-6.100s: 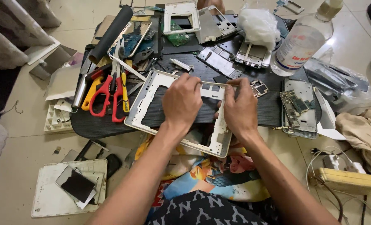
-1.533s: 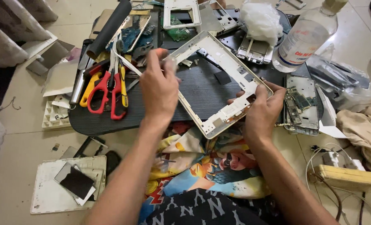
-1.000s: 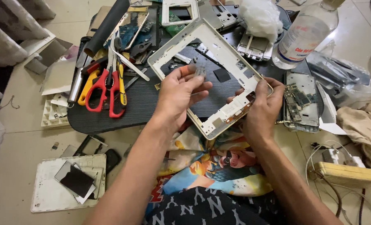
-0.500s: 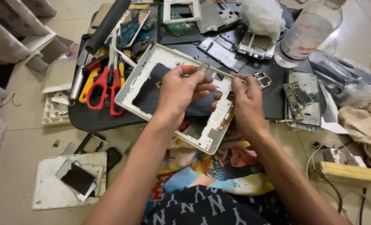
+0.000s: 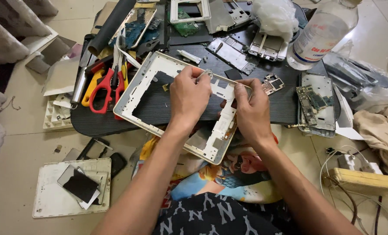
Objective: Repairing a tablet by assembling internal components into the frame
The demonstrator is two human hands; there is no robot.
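Both hands over white tablet frame (image 5: 159, 93) lying tilted on dark table (image 5: 263, 109). Left hand (image 5: 188, 96) knuckles up, fingers pinched on thin metal tool (image 5: 202, 74). Right hand (image 5: 253, 112) grips frame's right edge. Clear bottle (image 5: 322, 32), white label, far right. Red scissors (image 5: 107, 87) left.

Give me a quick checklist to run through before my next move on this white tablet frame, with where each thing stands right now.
1. Left hand on the white frame: ok, fingers pinch a small part at its upper edge.
2. Right hand steadying the frame: ok, it grips the right side.
3. Frame supported: ok, its far end lies on the dark mat, near end over the lap.
4. Scissors clear of the hands: ok, left of the frame.
5. Bottle capped: cannot tell, top out of view.
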